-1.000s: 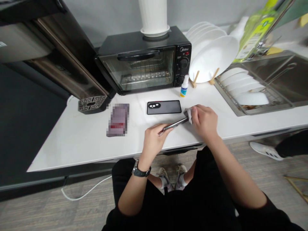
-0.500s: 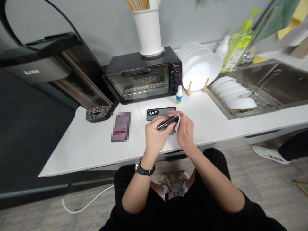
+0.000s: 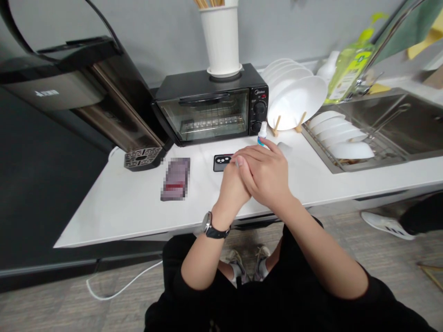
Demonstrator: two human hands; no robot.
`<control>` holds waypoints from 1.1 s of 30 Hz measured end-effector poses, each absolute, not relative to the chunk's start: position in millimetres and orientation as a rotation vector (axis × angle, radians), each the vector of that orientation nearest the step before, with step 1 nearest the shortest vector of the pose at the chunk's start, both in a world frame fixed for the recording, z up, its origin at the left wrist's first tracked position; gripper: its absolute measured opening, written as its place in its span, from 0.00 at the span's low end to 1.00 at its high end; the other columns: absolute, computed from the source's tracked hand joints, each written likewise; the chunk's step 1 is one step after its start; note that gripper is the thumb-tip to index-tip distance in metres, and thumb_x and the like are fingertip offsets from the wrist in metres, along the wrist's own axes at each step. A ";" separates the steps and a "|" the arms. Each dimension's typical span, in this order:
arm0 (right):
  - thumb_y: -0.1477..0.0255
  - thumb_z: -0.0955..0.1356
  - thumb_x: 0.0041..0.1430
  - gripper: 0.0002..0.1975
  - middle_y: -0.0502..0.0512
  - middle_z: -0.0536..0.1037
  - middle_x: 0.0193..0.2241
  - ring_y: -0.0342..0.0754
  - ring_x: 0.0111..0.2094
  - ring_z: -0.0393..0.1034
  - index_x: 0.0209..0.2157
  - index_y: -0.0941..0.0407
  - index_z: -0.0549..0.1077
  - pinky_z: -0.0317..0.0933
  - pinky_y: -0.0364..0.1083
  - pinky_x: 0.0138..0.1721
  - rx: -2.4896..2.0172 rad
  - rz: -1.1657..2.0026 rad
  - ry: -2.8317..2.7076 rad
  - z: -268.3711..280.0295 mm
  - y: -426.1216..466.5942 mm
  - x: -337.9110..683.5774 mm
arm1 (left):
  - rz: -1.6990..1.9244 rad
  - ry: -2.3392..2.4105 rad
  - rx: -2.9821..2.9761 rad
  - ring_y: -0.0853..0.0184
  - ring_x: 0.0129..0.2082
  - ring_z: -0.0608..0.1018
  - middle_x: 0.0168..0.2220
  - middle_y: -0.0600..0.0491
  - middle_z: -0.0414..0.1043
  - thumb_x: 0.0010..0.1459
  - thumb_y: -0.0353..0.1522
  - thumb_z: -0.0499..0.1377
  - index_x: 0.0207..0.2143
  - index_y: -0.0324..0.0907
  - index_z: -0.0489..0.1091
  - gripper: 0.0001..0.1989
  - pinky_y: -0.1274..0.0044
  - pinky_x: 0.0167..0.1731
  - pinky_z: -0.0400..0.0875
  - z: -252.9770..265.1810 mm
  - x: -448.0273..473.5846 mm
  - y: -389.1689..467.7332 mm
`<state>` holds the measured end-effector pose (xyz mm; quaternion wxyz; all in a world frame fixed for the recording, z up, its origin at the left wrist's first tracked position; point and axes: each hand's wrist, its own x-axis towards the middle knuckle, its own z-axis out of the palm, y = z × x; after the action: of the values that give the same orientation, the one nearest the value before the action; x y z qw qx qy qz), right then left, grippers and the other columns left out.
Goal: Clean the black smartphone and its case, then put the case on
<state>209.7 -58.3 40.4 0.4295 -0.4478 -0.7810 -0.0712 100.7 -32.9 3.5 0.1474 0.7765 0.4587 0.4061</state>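
Observation:
My left hand (image 3: 233,184), with a watch on its wrist, is closed and mostly covered by my right hand. The black smartphone it gripped a moment ago is now hidden behind the hands. Across its back lies my right hand (image 3: 268,173), fingers together, thumb bent inward. A scrap of grey cloth (image 3: 237,163) shows by the right thumb, and a grey patch peeks out beyond the right hand. Just past the fingers are a black-edged phone case (image 3: 221,163) with camera cutouts and a small white-capped spray bottle (image 3: 262,130), both partly covered.
A pixelated flat object (image 3: 176,180) lies left on the white counter (image 3: 131,207). Behind stand a dark drink machine (image 3: 117,106), a toaster oven (image 3: 207,110) with a white utensil pot (image 3: 221,41), and racked plates (image 3: 297,103). Bowls sit in the sink (image 3: 398,124).
My right hand has moved from the phone's end to over my left hand. The smartphone has gone from sight, and the spray bottle and case are now partly covered.

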 end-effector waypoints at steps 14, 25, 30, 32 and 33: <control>0.64 0.56 0.75 0.29 0.60 0.77 0.22 0.49 0.23 0.67 0.24 0.57 0.76 0.44 0.51 0.28 -1.767 -0.319 -1.689 36.6 -40.1 235.5 | 1.204 1.210 2.045 0.68 0.26 0.76 0.25 0.56 0.77 0.59 0.30 0.67 0.26 0.41 0.71 0.10 0.78 0.27 0.64 -18.6 95.8 -31.7; 0.67 0.56 0.75 0.25 0.57 0.83 0.33 0.50 0.35 0.72 0.35 0.57 0.81 0.53 0.51 0.37 -1.001 -0.322 -2.368 45.5 -35.4 221.5 | 1.281 1.216 2.073 0.58 0.43 0.82 0.40 0.47 0.81 0.60 0.25 0.60 0.39 0.41 0.74 0.06 0.73 0.39 0.75 -31.5 97.5 -22.3; 0.66 0.56 0.74 0.26 0.60 0.80 0.26 0.50 0.28 0.69 0.29 0.58 0.80 0.45 0.50 0.31 -1.498 -0.245 -2.175 53.6 -40.0 230.9 | 1.178 1.166 2.052 0.69 0.20 0.71 0.18 0.58 0.67 0.53 0.25 0.66 0.21 0.43 0.64 0.14 0.77 0.23 0.60 -23.1 91.3 -27.5; 0.67 0.58 0.72 0.25 0.63 0.80 0.26 0.51 0.26 0.69 0.29 0.60 0.80 0.46 0.50 0.30 -1.763 -0.208 -1.998 58.4 -45.0 229.4 | 1.159 1.149 2.046 0.72 0.19 0.67 0.17 0.59 0.63 0.54 0.27 0.67 0.19 0.43 0.61 0.18 0.77 0.22 0.56 -20.6 91.0 -28.2; 0.67 0.59 0.71 0.24 0.65 0.80 0.26 0.52 0.26 0.69 0.29 0.60 0.81 0.47 0.49 0.30 -1.859 -0.201 -1.921 60.6 -47.2 227.9 | 1.156 1.143 2.045 0.72 0.19 0.66 0.16 0.60 0.62 0.55 0.28 0.67 0.18 0.43 0.60 0.19 0.77 0.22 0.55 -19.9 91.0 -28.0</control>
<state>227.9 -47.2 60.6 0.2284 -0.6751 -0.6977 -0.0731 91.0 -28.0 -19.9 0.2618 0.7555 0.4223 0.4270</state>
